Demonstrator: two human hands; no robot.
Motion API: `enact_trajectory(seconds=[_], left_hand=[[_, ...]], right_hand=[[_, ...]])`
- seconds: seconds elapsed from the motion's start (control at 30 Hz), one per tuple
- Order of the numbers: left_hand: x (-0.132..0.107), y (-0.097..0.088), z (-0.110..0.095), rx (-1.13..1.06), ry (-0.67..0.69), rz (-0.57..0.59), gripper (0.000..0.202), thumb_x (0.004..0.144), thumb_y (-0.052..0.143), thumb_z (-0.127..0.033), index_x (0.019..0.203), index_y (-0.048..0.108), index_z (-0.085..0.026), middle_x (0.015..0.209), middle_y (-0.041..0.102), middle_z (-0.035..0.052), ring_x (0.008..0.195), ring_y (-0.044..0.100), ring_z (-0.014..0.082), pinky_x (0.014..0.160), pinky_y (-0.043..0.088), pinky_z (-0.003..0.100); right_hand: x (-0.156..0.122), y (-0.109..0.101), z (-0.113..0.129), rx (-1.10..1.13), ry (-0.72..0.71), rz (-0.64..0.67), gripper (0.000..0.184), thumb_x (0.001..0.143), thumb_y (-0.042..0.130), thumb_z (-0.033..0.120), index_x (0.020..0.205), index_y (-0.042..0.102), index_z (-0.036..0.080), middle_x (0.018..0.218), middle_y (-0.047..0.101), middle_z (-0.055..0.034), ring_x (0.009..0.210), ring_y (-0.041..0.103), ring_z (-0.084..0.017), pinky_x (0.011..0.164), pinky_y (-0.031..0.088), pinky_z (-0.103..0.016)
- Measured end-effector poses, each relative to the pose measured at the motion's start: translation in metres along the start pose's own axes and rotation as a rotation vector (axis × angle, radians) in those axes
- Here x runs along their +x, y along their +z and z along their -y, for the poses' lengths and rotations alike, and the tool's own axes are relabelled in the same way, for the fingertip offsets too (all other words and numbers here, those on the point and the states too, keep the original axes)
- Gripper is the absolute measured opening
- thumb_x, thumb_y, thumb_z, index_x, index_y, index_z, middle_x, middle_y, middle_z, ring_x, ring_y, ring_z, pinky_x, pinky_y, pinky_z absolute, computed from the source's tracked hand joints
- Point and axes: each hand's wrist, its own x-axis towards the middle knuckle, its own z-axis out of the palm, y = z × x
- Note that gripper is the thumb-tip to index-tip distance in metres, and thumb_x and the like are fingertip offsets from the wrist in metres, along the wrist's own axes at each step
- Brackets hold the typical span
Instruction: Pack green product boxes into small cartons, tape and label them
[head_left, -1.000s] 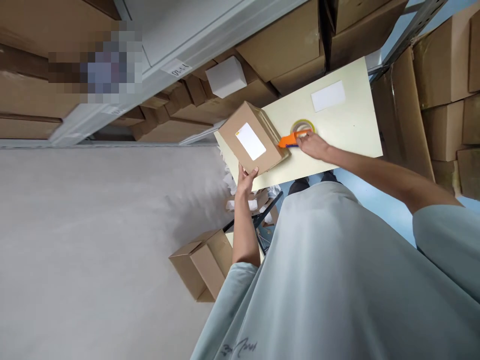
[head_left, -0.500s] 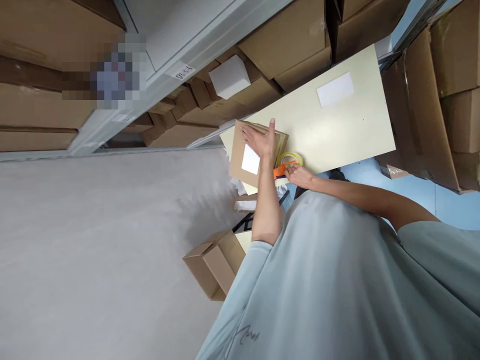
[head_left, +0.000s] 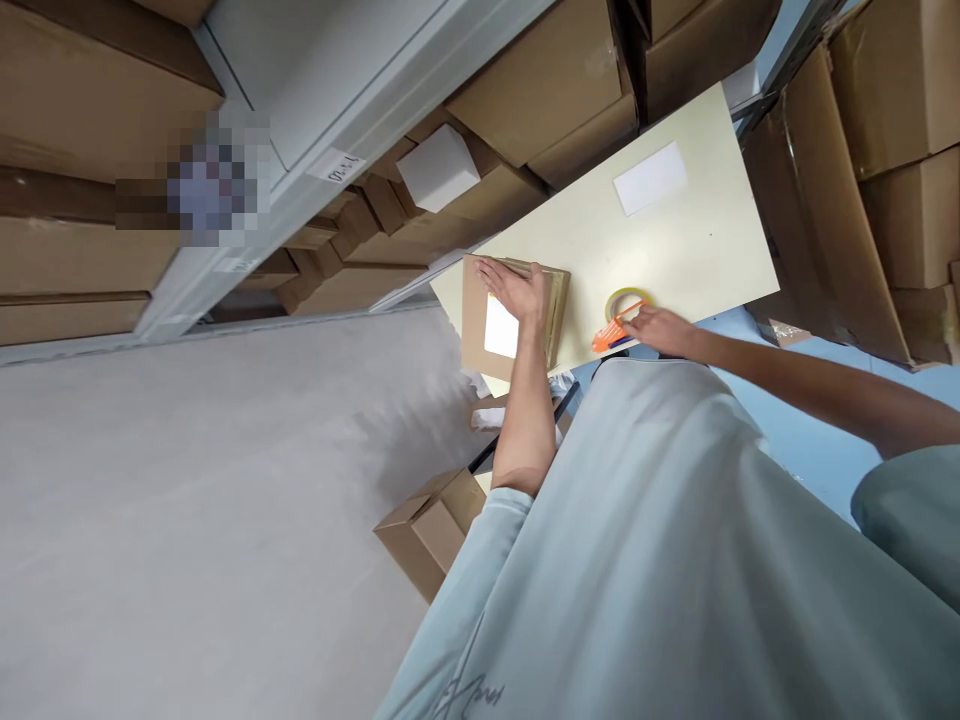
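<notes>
My left hand [head_left: 517, 292] lies flat with fingers stretched out on a cardboard box [head_left: 477, 330] at the near-left end of the cream table [head_left: 697, 240]. A white label [head_left: 500, 328] shows on the box, partly behind that hand and wrist. My right hand [head_left: 660, 328] is closed on an orange tape dispenser [head_left: 609, 333] near the table's front edge. A yellow-edged roll of tape [head_left: 628, 297] is on the dispenser, which is to the right of the box and apart from it.
A white sheet [head_left: 651, 178] lies on the table. Shelves hold cardboard boxes [head_left: 540, 80] and a white box [head_left: 439, 168] behind it. Large cartons [head_left: 832, 210] stand at the right. An open carton [head_left: 431, 530] sits low by the grey wall [head_left: 225, 500].
My right hand has moved right with the tape dispenser, away from the box. My left hand stays on the box, its thumb now closer to the fingers. The view has shifted slightly.
</notes>
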Motion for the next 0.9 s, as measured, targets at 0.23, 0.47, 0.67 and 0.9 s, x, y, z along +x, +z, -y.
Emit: enact_trajectory(seconds=[0.23, 0.47, 0.67, 0.9], left_hand=[[-0.021, 0.000, -0.006, 0.098, 0.047, 0.038, 0.109, 0.087, 0.082, -0.021, 0.178, 0.027, 0.003, 0.193, 0.009, 0.0259, 0.182, -0.003, 0.0342, 0.148, -0.006, 0.042], [-0.049, -0.013, 0.002, 0.007, 0.196, 0.226, 0.106, 0.087, 0.086, -0.033, 0.178, 0.037, -0.009, 0.194, 0.014, 0.0192, 0.182, -0.004, 0.0346, 0.147, -0.002, 0.050], [-0.070, -0.055, 0.013, -0.010, 0.281, 0.424, 0.096, 0.082, 0.089, -0.030, 0.170, 0.054, -0.016, 0.191, 0.029, 0.0155, 0.181, 0.007, 0.0366, 0.147, 0.002, 0.053], [-0.106, -0.065, 0.020, -0.079, 0.250, 0.393, 0.073, 0.092, 0.080, -0.023, 0.163, 0.063, -0.019, 0.187, 0.039, 0.0130, 0.181, 0.015, 0.0301, 0.148, -0.001, 0.049]], right_hand=[[0.001, -0.034, -0.106, 0.083, 0.111, -0.096, 0.048, 0.107, 0.041, 0.005, 0.146, 0.068, 0.014, 0.099, 0.081, -0.0103, 0.098, 0.070, -0.025, 0.104, 0.048, -0.041], [0.077, -0.052, -0.098, -0.100, -0.031, 0.015, 0.049, 0.108, 0.034, 0.004, 0.152, 0.057, 0.003, 0.109, 0.082, -0.0139, 0.100, 0.070, -0.023, 0.110, 0.046, -0.043], [0.087, -0.043, -0.050, -0.183, -0.164, 0.109, 0.045, 0.109, 0.035, 0.006, 0.146, 0.061, 0.004, 0.109, 0.084, -0.0179, 0.097, 0.075, -0.024, 0.110, 0.046, -0.042], [0.097, -0.027, 0.012, -0.223, -0.198, 0.127, 0.051, 0.108, 0.031, 0.003, 0.151, 0.058, -0.001, 0.116, 0.085, -0.0214, 0.097, 0.079, -0.026, 0.108, 0.046, -0.044]])
